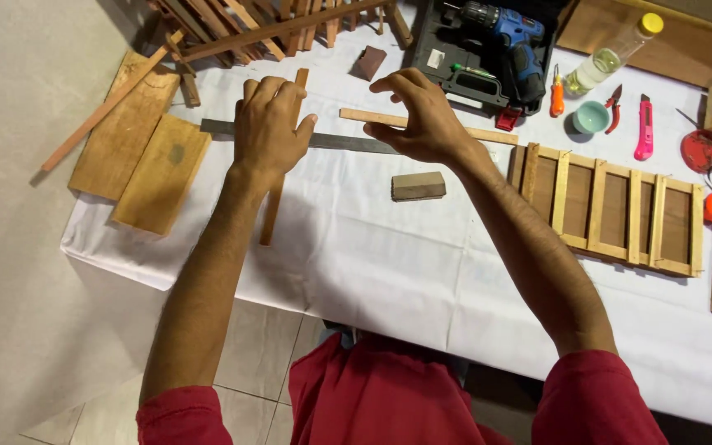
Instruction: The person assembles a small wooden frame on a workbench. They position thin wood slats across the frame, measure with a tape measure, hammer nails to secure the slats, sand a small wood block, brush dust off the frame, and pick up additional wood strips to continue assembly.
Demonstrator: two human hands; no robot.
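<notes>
your red sleeves sit nearest; the left hand presses flat, fingers together, on a wooden strip crossing the steel ruler. your right hand hovers just beside it over the ruler, fingers loosely curled, holding nothing. a sanding block lies below the right hand.

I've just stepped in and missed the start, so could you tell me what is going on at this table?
A person in red sleeves works at a white-covered table. The left hand presses on a thin wooden strip lying across a long metal ruler. The right hand hovers open over a second wooden strip. A small wooden block and a slatted wooden frame lie nearby.
</notes>
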